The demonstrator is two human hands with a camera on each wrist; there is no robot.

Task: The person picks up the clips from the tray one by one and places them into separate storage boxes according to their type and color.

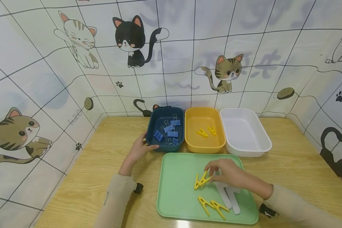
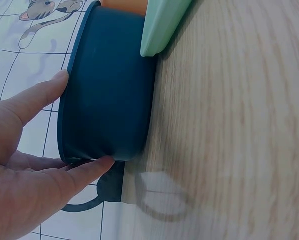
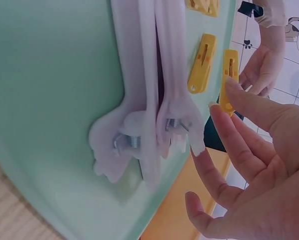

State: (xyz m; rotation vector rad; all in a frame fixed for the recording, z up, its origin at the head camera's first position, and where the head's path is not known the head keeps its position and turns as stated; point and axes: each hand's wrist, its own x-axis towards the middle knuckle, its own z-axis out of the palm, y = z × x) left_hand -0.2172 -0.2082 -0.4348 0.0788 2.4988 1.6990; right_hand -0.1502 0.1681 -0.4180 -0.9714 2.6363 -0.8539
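My left hand holds the near left corner of the dark blue bin, thumb at its front rim and fingers along its side; the left wrist view shows this bin up close. Several blue binder clips lie inside it. Over the green tray, my right hand pinches a yellow clothespin between thumb and forefinger. Another yellow clothespin lies close by it on the tray. Beneath the right hand are white plastic clips with metal springs, partly hidden by it.
Two more yellow clothespins lie at the tray's near side. Beside the dark blue bin stand a yellow bin, holding two yellow clothespins, and a white bin. A cat-print covering rises behind the wooden table.
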